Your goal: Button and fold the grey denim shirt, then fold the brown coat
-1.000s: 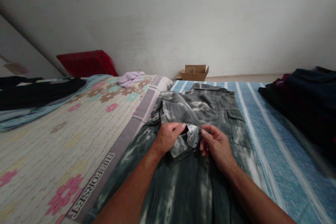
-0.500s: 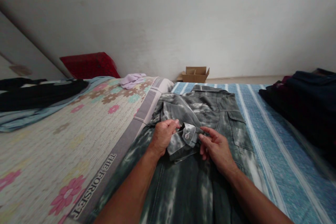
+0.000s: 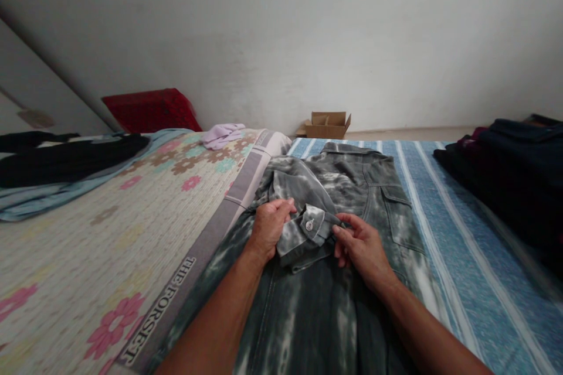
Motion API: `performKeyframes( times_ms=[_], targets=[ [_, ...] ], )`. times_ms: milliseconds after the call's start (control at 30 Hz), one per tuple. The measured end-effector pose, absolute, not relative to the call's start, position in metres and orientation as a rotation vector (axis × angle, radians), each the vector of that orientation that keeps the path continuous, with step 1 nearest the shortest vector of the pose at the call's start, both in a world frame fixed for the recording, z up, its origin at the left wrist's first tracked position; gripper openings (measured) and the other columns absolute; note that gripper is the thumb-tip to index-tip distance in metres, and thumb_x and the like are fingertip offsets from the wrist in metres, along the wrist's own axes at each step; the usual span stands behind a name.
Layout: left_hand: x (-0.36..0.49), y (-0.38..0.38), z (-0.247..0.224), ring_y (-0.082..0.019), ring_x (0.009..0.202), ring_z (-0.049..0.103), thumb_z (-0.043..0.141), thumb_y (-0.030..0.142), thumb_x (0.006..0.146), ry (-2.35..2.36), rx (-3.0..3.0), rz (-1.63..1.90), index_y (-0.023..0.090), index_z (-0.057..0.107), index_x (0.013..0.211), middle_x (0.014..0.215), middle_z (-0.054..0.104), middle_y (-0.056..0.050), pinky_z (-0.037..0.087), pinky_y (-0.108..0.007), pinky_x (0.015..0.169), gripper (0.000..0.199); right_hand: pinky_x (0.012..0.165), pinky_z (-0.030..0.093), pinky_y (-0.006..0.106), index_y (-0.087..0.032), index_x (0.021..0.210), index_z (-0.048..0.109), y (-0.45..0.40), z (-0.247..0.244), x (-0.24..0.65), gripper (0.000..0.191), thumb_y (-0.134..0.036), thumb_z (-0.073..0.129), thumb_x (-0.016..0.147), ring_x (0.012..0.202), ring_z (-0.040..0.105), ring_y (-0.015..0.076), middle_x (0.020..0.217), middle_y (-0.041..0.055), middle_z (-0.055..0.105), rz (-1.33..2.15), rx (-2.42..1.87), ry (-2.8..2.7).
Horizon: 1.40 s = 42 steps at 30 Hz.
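Note:
A grey-green tie-dye denim jacket (image 3: 303, 310) lies spread before me, its collar toward the wall and a flapped pocket on the right. One sleeve is folded across the front, and its buttoned cuff (image 3: 309, 225) lies between my hands. My left hand (image 3: 269, 225) pinches the cuff's left edge, thumb and fingers closed on the cloth. On the other side, the thumb and forefinger of my right hand (image 3: 358, 243) grip the cuff's right end; the remaining fingers curl underneath.
A flowered bedcover (image 3: 145, 217) is on the left, with a lilac cloth (image 3: 223, 136) and dark clothes (image 3: 74, 158). Beneath the jacket is a blue striped sheet (image 3: 457, 228). Folded dark clothes (image 3: 519, 176) are stacked at right. An open cardboard box (image 3: 328, 127) and a red case (image 3: 149, 109) stand near the wall.
My left hand has shifted slightly left, drawing the cuff a little the same way. My right hand has barely moved, and the jacket body lies as before.

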<state>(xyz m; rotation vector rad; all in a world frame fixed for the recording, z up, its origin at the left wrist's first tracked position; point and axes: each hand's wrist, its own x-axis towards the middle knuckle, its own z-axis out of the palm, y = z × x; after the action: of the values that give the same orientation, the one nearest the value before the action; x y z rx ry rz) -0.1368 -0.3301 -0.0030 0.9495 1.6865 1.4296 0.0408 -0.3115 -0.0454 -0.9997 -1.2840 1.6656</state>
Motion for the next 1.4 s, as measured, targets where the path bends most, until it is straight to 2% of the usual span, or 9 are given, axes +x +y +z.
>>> performKeyframes(
  times_ms=[333, 1400],
  targets=[
    [-0.1389, -0.3283, -0.0068, -0.005, 0.037, 0.027, 0.062, 0.044, 0.068, 1.706, 0.956, 1.413, 0.015, 0.057, 0.061, 0.041, 0.037, 0.008, 0.02, -0.02, 0.04, 0.03, 0.029, 0.03, 0.017, -0.017, 0.098, 0.052, -0.3106, -0.0443, 0.0409, 0.047, -0.053, 0.062, 0.069, 0.029, 0.045, 0.0103, 0.042, -0.0057, 0.056, 1.658, -1.037, -1.293],
    [-0.1381, -0.3311, -0.0052, -0.006, 0.038, 0.027, 0.061, 0.044, 0.07, 1.7, 1.014, 1.346, 0.015, 0.058, 0.062, 0.041, 0.035, 0.008, 0.02, -0.021, 0.042, 0.03, 0.029, 0.031, 0.017, -0.018, 0.094, 0.05, -0.3103, -0.0451, 0.0406, 0.044, -0.052, 0.063, 0.068, 0.029, 0.044, 0.0103, 0.041, -0.0063, 0.055, 1.682, -1.043, -1.27]
  ],
)
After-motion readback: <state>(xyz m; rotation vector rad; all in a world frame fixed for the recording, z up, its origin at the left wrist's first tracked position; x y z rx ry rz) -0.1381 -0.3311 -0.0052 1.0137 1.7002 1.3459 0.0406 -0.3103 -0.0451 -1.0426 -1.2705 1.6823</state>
